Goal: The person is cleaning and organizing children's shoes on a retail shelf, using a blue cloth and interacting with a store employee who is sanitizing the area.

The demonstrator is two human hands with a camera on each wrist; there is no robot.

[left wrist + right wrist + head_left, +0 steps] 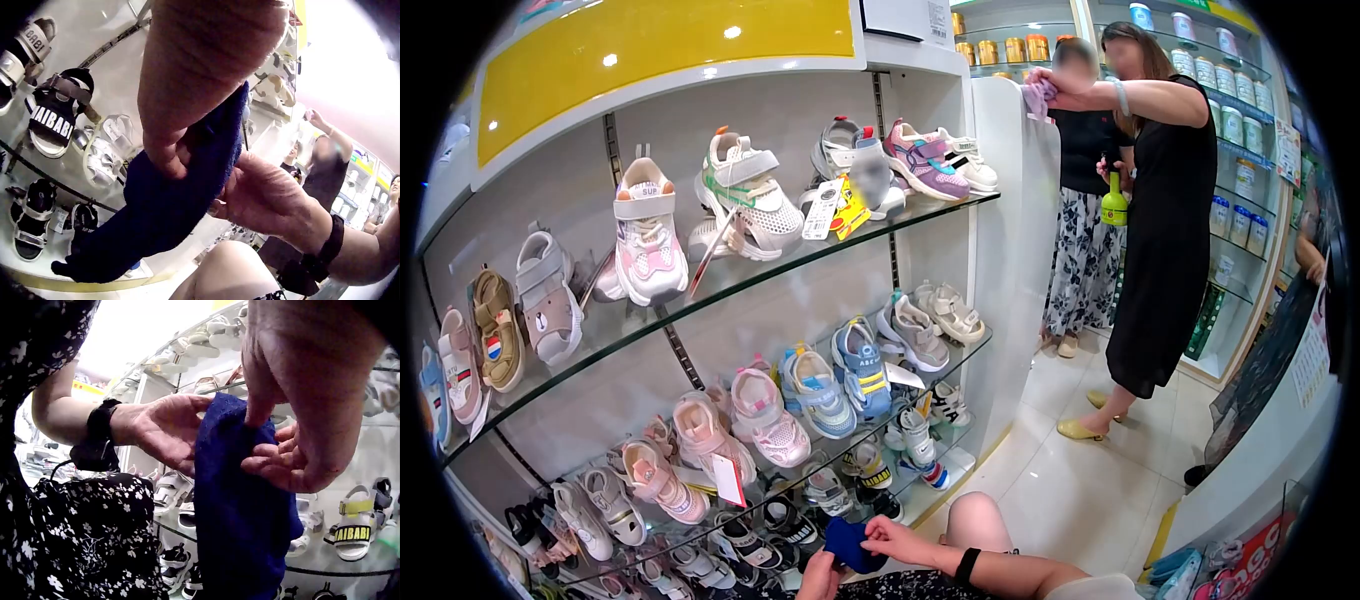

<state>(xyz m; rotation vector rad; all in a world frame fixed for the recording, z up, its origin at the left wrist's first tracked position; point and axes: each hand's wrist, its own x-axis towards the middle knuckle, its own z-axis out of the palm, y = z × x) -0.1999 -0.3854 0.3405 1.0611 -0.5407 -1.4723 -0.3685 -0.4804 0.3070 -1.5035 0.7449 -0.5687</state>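
Observation:
A dark blue cloth [852,545] is held between both hands, low in the head view. My left hand [820,577] pinches its left edge; in the left wrist view the left hand [200,81] has thumb and fingers bent round the cloth [169,194], which hangs down to a narrow end. My right hand [895,542] grips the other side, and in the right wrist view its thumb and fingers [275,459] close on the upper part of the cloth [240,506]. The left hand [172,428] lies along the opposite edge there.
Glass shelves [740,262] with rows of children's shoes [650,240] fill the left and front. Two people stand in the aisle at the right; one holds a green bottle [1113,203]. A white counter [1250,480] is at the lower right.

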